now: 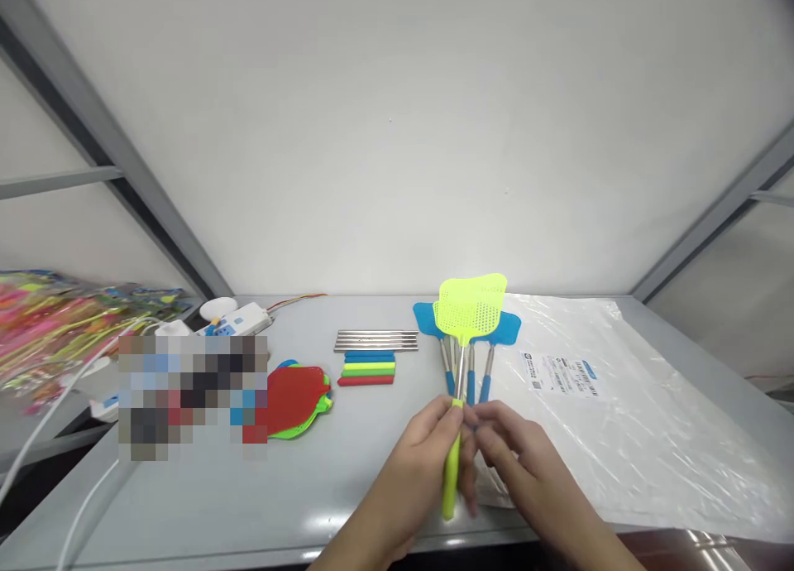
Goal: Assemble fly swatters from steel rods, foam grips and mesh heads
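A yellow-green fly swatter stands nearly upright over the grey table, with a metal shaft and a yellow-green grip. My left hand is closed round the grip near its top. My right hand pinches the shaft just above the grip. Behind it lie blue fly swatters with blue grips, flat on the table.
Red, green and blue swatter heads are stacked at centre left. Metal rods and coloured grips lie behind them. A clear plastic bag covers the right side. A power strip, white cables and colourful packets sit left.
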Available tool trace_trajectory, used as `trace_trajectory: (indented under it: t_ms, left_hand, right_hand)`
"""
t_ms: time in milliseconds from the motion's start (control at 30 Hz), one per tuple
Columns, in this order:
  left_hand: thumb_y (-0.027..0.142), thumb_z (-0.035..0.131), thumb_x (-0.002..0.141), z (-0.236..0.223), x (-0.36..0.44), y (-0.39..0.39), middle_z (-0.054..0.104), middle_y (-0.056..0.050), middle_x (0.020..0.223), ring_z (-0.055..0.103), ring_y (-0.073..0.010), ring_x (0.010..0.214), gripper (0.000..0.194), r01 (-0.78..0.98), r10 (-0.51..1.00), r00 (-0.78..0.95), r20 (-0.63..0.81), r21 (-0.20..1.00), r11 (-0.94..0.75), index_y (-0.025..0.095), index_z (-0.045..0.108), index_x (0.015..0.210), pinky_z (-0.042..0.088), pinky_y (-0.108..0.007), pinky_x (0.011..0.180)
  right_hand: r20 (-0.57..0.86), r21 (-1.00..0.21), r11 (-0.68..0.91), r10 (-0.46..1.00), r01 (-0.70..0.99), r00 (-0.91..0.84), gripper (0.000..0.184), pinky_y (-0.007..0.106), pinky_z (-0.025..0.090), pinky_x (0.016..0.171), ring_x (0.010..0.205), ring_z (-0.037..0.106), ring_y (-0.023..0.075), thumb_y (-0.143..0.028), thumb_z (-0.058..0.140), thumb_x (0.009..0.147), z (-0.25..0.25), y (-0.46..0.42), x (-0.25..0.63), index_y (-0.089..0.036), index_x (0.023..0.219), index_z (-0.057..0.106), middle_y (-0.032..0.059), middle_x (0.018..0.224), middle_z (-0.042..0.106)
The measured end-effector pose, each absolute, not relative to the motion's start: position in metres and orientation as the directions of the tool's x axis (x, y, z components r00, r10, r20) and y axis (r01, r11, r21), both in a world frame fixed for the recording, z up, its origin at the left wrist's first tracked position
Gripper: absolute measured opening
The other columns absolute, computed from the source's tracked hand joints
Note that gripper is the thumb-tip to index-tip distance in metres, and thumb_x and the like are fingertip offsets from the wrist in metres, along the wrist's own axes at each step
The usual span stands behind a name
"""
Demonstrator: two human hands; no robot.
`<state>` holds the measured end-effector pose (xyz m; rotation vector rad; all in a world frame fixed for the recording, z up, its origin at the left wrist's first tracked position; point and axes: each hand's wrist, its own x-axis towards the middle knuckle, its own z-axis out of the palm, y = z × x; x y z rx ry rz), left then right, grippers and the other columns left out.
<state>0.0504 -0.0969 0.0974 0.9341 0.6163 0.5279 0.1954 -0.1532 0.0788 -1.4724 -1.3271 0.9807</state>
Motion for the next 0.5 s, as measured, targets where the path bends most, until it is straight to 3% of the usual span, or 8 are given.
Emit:
trace_trajectory:
  t_ms: [100, 233, 333, 500]
  left_hand:
    - [0.047, 0.051, 0.092, 0.103, 0.082, -0.083, 0.052, 0.001, 0.078, 0.051, -0.0104, 0.066, 0.031, -0.187, 0.749, 0.612, -0.253, 0.874, 0.448, 0.018, 0.057, 0.088, 0.044, -0.021, 0.062]
    - [0.047, 0.056, 0.088, 0.103, 0.111, -0.059, 0.057, -0.001, 0.082, 0.055, -0.0129, 0.077, 0.03, -0.134, 0.783, 0.571, -0.245, 0.914, 0.384, 0.018, 0.059, 0.086, 0.043, -0.021, 0.068]
    - [0.046, 0.054, 0.088, 0.095, 0.124, -0.037, 0.058, -0.001, 0.073, 0.057, -0.014, 0.07, 0.031, 0.068, 0.713, 0.662, -0.233, 0.965, 0.252, 0.017, 0.058, 0.079, 0.044, -0.022, 0.063]
    - [0.05, 0.047, 0.089, 0.075, 0.133, -0.012, 0.057, 0.0, 0.058, 0.056, -0.0147, 0.055, 0.038, 0.279, 0.651, 0.706, -0.28, 0.954, 0.108, 0.017, 0.056, 0.073, 0.041, -0.024, 0.051]
  right_hand:
    - [0.067, -0.844, -0.041, 0.981, 0.534, 0.182, 0.032, 0.027, 0.042, 0.057, 0.059, 0.056, 0.0145, -0.046, 0.049, 0.094, 0.082, -0.146, 0.209, -0.021, 0.114, 0.052, -0.0021, 0.07, 0.058]
    - [0.196, -0.771, -0.033, 0.938, 0.636, 0.285, 0.048, 0.026, 0.042, 0.047, 0.051, 0.052, 0.0133, -0.043, 0.056, 0.088, 0.076, -0.137, 0.22, -0.024, 0.129, 0.038, -0.0019, 0.077, 0.057]
    - [0.278, -0.766, 0.023, 0.913, 0.642, 0.299, 0.061, 0.027, 0.046, 0.047, 0.052, 0.053, 0.0138, -0.038, 0.057, 0.087, 0.069, -0.134, 0.222, -0.024, 0.138, 0.028, -0.0004, 0.08, 0.058]
    - [0.255, -0.659, 0.029, 0.949, 0.751, 0.187, 0.062, 0.026, 0.047, 0.048, 0.054, 0.056, 0.0155, -0.031, 0.061, 0.083, 0.057, -0.129, 0.228, -0.022, 0.137, 0.032, -0.0024, 0.07, 0.058]
